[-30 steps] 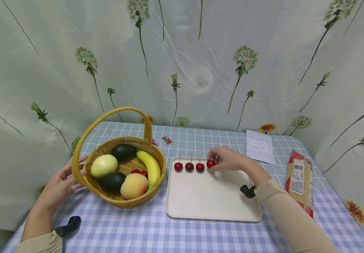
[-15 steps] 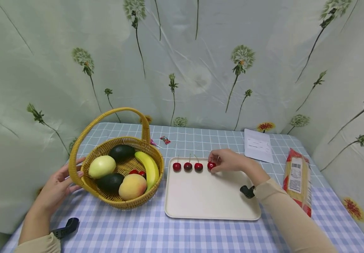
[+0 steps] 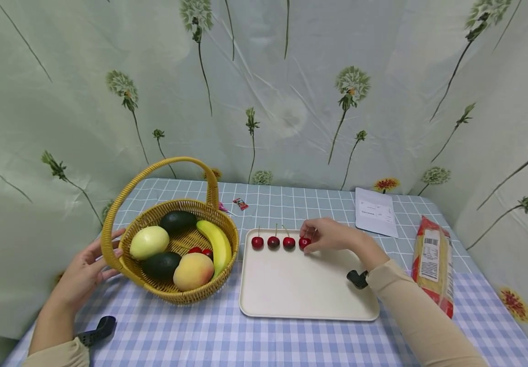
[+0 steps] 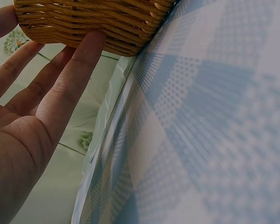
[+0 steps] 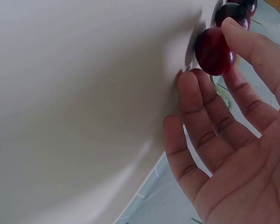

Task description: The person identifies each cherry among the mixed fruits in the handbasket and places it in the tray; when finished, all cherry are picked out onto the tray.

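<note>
My right hand (image 3: 330, 235) pinches a dark red cherry (image 3: 304, 243) between thumb and fingers, low over the upper part of a cream tray (image 3: 309, 290). In the right wrist view the thumb lies on the glossy cherry (image 5: 215, 51) and the other fingers spread beside it. Three more stemmed cherries (image 3: 273, 242) stand in a row to its left on the tray. At the left, my left hand (image 3: 84, 265) touches the side of a yellow wicker basket (image 3: 167, 293) with extended fingers. The left wrist view shows those fingertips against the woven wall (image 4: 93, 23).
Inside the basket lie a banana (image 3: 218, 247), a peach (image 3: 194, 272), a pale yellow-green fruit (image 3: 149, 242), two dark green avocados (image 3: 160, 266) and red cherries (image 3: 195, 250). A small candy (image 3: 241, 204) lies behind the tray. A white packet (image 3: 376, 211) and a red-yellow bag (image 3: 433, 262) are at right.
The right hand has brought the held cherry slightly down and left, close to the row's right end. The left hand stays at the basket. The head view has shifted slightly.
</note>
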`<move>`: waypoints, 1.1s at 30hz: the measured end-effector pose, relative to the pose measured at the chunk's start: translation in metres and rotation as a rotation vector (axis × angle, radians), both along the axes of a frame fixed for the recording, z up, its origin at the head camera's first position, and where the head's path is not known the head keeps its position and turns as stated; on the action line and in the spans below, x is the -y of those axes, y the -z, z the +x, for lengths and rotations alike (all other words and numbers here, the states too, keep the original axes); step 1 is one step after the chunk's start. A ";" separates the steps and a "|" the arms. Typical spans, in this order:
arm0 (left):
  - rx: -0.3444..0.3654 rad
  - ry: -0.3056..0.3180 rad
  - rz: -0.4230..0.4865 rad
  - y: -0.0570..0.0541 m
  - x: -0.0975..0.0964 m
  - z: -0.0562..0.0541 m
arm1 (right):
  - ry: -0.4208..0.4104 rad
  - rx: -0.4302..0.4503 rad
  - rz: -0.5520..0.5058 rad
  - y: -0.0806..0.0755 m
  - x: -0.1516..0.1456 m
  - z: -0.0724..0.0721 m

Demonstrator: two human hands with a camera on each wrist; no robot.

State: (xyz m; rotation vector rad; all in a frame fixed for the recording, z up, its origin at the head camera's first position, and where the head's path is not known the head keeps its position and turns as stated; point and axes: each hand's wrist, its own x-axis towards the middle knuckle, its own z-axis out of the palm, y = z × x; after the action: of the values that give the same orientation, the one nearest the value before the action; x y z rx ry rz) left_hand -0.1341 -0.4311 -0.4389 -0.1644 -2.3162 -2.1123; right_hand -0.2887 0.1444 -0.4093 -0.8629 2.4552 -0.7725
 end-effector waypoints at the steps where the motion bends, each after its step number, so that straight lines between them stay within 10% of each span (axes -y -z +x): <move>1: 0.003 -0.002 0.000 0.000 0.000 0.000 | 0.002 -0.001 0.001 0.000 0.000 0.000; 18: 0.001 -0.005 0.001 0.001 0.000 -0.001 | -0.017 -0.047 -0.010 -0.033 0.003 -0.005; 33: -0.001 -0.003 -0.020 0.001 0.001 -0.001 | -0.258 -0.119 0.054 -0.091 0.113 0.003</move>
State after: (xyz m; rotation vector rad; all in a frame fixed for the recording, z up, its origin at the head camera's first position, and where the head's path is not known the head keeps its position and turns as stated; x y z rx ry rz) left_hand -0.1349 -0.4324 -0.4395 -0.1624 -2.3367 -2.0875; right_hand -0.2858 0.0317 -0.3180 -1.2066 2.3873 -0.5751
